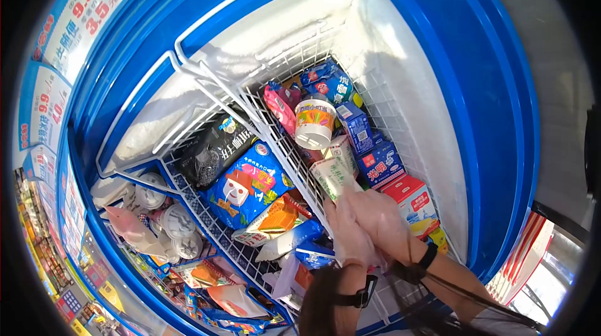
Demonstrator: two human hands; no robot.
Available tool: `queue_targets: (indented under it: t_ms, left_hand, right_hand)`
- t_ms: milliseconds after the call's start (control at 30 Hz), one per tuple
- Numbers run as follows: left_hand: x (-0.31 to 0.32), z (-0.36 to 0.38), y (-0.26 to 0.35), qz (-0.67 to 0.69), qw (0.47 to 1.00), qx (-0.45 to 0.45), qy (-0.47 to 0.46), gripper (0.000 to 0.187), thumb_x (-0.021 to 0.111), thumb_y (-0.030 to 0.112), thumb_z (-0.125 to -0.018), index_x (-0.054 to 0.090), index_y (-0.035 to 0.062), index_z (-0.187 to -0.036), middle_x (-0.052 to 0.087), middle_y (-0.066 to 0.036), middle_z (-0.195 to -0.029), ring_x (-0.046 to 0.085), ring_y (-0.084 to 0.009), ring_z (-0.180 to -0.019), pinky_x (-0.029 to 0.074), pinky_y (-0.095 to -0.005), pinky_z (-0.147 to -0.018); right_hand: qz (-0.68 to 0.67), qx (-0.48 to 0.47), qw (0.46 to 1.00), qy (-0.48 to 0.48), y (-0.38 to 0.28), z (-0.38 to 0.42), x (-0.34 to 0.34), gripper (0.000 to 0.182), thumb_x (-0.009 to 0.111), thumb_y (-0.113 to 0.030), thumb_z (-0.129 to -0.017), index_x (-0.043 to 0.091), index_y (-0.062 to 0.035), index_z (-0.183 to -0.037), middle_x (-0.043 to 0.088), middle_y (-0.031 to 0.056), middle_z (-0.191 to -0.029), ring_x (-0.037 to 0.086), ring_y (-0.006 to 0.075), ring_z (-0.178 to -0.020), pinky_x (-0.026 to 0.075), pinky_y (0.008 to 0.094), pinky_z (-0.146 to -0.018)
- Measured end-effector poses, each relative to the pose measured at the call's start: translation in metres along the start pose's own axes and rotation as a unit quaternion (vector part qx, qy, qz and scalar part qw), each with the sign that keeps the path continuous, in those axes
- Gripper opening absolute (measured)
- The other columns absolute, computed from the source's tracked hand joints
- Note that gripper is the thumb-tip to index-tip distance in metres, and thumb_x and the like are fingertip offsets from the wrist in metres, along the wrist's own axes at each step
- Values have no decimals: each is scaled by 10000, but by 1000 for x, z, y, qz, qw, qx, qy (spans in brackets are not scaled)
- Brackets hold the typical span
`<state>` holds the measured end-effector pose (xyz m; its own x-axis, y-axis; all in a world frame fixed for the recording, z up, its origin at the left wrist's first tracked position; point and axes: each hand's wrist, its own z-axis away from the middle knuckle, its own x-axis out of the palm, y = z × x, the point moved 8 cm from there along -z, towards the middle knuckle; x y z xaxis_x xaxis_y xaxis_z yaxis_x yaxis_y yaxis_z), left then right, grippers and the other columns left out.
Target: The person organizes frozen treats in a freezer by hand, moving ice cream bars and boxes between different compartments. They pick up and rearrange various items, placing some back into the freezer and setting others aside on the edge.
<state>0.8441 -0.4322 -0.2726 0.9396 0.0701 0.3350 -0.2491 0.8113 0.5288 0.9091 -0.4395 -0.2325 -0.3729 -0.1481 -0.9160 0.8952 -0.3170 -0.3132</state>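
Note:
Both of my hands reach into the right wire basket. My right hand (383,223) is closed at the near end of a white ice cream packet (333,176) with green print. Pressed against it, my left hand (348,233) has its fingers closed at the same end, partly hidden. Just beyond the packet lies a paper ice cream cup (315,124) with an orange picture. A dark blue box (380,164) and a red-and-white box (411,201) lie to the right of my hands. Blue-and-white packets (313,254) are left of my left wrist.
A white wire divider (285,148) separates the baskets. The middle basket holds a blue bag (245,183) and a black bag (216,148). Wrapped cones (181,226) lie in the left one. The freezer's blue rim (460,86) surrounds everything; price signs (87,17) stand at the upper left.

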Motion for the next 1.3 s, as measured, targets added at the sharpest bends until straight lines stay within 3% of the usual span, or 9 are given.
queue_targets:
  t_ms: [67, 133, 267, 333, 767, 967, 1133, 1233, 1300]
  left_hand:
    - [-9, 2, 1, -107, 994, 21, 9, 525, 470, 308, -998, 353, 18, -1419, 554, -130, -1215, 555, -220, -1079, 462, -349, -924]
    - [4, 6, 25, -600, 745, 292, 27, 519, 437, 245, -986, 336, 24, -1446, 503, -217, -1288, 524, -291, -1161, 387, -395, -1025]
    - [-9, -41, -18, -281, 960, 14, -10, 585, 447, 266, -982, 254, 37, -1485, 481, -233, -1333, 528, -319, -1169, 390, -369, -1019]
    - [-5, -34, 8, -379, 909, 161, 65, 661, 479, 297, -973, 183, 33, -1502, 506, -243, -1316, 559, -330, -1147, 425, -354, -978]
    - [-19, -81, -5, -360, 912, 72, 181, 517, 607, 307, -902, 484, -105, -1189, 648, -284, -1009, 666, -374, -886, 512, -420, -798]
    - [-5, -48, 18, -310, 935, 37, 167, 521, 471, 322, -972, 417, -104, -1267, 613, -296, -1098, 625, -389, -1000, 472, -438, -871]
    - [-3, -37, 13, -257, 959, 47, 112, 507, 414, 301, -995, 422, -107, -1297, 525, -320, -1262, 531, -408, -1177, 412, -438, -976]
    - [11, -28, 27, -442, 846, 267, 136, 454, 432, 240, -970, 468, -79, -1291, 500, -324, -1278, 481, -446, -1200, 357, -465, -1039]
    - [4, -42, 1, -469, 839, 234, 148, 448, 441, 226, -962, 468, -72, -1296, 496, -322, -1286, 468, -450, -1213, 343, -470, -1052]
  right_hand:
    - [4, -9, 1000, 13, -3, -2, -21, 419, 582, -157, -788, 555, -19, -1183, 602, 17, -838, 615, 160, -749, 495, 288, -548]
    - [28, -5, 1000, -11, -1, -6, -24, 440, 581, -141, -791, 548, -15, -1211, 596, 44, -850, 612, 201, -767, 503, 311, -635]
    - [22, 68, 991, -110, 21, 5, 25, 454, 579, -137, -797, 543, -30, -1237, 589, 77, -907, 605, 253, -838, 498, 363, -747]
    - [18, 79, 987, -137, 16, 1, 10, 452, 582, -130, -793, 549, -28, -1233, 580, 126, -1012, 583, 298, -933, 480, 417, -810]
    - [-108, -137, 982, -77, -3, -25, -3, 356, 603, -134, -774, 626, 5, -1100, 590, 201, -1184, 545, 366, -1095, 475, 431, -918]
    - [-341, -36, 935, -93, 21, -19, 3, 317, 641, -41, -717, 643, 1, -1030, 630, 192, -1131, 598, 346, -1063, 480, 437, -926]
    - [-159, 17, 979, 129, 45, -19, -47, 191, 621, -44, -811, 643, 8, -993, 644, 204, -1101, 616, 366, -1019, 486, 454, -895]
    - [-78, 81, 982, 153, 49, -39, -63, 300, 619, -91, -853, 599, 14, -1134, 637, 227, -1073, 606, 388, -986, 477, 462, -875]
    - [-60, 133, 979, 142, 49, -48, -70, 384, 626, -108, -854, 570, 15, -1213, 632, 235, -1063, 602, 399, -969, 473, 467, -868]
